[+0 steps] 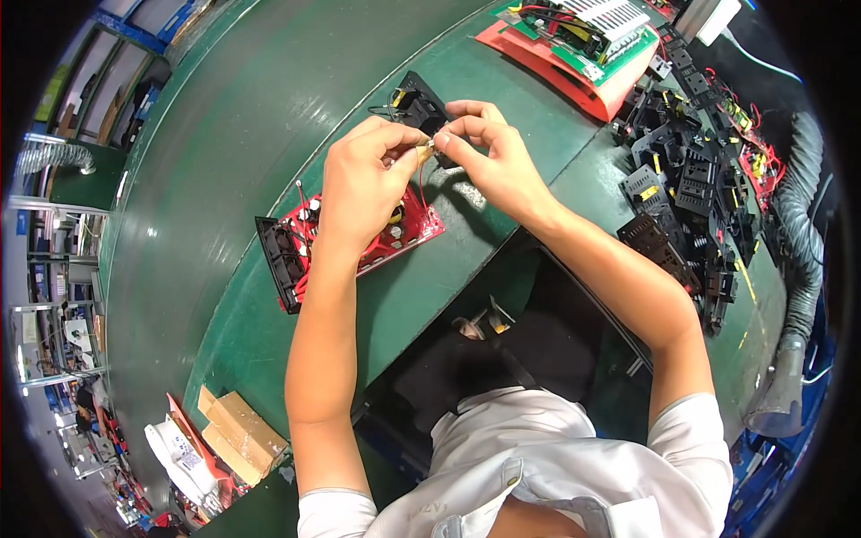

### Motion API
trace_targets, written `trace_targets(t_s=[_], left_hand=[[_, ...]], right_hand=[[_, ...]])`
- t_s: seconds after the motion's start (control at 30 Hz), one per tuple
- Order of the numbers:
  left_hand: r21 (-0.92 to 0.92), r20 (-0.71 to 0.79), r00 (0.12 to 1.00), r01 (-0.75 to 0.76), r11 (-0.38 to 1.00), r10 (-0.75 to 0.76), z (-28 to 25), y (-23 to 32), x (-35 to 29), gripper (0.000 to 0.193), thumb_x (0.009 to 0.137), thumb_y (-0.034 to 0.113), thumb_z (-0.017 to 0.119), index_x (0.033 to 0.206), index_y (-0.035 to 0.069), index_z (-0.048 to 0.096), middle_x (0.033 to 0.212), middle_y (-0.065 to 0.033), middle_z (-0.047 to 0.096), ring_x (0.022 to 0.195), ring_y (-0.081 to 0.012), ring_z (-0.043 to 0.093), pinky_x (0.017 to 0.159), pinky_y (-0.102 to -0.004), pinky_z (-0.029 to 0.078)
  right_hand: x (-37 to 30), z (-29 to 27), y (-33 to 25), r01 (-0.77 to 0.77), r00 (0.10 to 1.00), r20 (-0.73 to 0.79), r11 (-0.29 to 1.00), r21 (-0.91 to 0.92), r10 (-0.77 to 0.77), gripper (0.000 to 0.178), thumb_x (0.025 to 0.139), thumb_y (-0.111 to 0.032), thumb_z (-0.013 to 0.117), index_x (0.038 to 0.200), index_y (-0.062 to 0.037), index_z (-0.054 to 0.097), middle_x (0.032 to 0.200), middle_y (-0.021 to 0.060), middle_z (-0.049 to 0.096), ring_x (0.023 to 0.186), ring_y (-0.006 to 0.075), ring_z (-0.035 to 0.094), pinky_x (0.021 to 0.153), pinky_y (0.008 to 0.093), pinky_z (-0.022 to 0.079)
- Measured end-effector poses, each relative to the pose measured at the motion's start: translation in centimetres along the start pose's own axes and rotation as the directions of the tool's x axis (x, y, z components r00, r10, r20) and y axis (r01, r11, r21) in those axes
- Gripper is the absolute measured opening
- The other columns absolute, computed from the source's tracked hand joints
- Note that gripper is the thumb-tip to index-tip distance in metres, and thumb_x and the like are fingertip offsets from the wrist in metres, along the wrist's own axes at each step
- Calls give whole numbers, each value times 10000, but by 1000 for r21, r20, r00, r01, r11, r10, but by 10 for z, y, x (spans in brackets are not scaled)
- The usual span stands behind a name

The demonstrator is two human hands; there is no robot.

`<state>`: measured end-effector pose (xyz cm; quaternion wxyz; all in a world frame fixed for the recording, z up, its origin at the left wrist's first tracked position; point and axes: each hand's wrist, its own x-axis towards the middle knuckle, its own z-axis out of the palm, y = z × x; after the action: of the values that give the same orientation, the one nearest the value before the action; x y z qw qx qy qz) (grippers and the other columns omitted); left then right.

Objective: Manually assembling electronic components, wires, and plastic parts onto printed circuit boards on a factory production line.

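My left hand (363, 179) and my right hand (491, 160) meet above the green bench, fingertips pinched close together. Between them is a small pale yellowish wire end (425, 152), partly hidden by the fingers. A thin red wire runs down from there toward a red circuit board (414, 231), which lies under my left hand and wrist. A black panel (289, 255) with fans stands along the board's left end. Just behind my fingertips lies a black plastic end panel (419, 106) with dark wires, partly covered by my right hand.
A red tray (556, 79) holding a green circuit board (619, 63) is at the back right. Many black panels (695, 184) are piled on the right, beside a grey flexible duct (798, 215). An open cardboard box (240, 435) sits at the lower left; a curved green surface (188, 215) runs along the left.
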<state>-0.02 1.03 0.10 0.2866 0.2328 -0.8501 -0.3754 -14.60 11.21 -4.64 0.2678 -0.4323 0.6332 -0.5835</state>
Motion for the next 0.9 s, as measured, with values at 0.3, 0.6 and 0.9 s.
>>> trace_targets(t_s=[0.3, 0.6, 0.9], left_hand=[[35, -2, 1000, -31, 999, 31, 0, 4, 0, 163, 804, 26, 709, 965, 10, 732, 819, -88, 633, 679, -181, 611, 634, -310, 480], [60, -6, 999, -45, 997, 46, 0, 3, 0, 162, 805, 46, 720, 962, 8, 731, 808, -83, 626, 656, -171, 590, 605, -312, 459], [125, 12, 997, -74, 989, 73, 0, 4, 0, 141, 820, 42, 695, 954, 4, 721, 831, -100, 642, 696, -216, 632, 637, -328, 489]], right_hand=[[0, 0, 1, 29, 1000, 4, 999, -33, -29, 223, 924, -226, 672, 972, -11, 705, 1361, 122, 490, 1098, 192, 567, 943, 351, 466], [1, 0, 3, 38, 999, 1, 999, 2, -38, 239, 928, -236, 675, 966, -1, 700, 1373, 122, 472, 1102, 197, 565, 934, 343, 472], [3, 0, 5, 34, 999, 8, 999, 13, -34, 232, 914, -215, 690, 971, 9, 699, 1377, 136, 467, 1116, 179, 566, 929, 337, 483]])
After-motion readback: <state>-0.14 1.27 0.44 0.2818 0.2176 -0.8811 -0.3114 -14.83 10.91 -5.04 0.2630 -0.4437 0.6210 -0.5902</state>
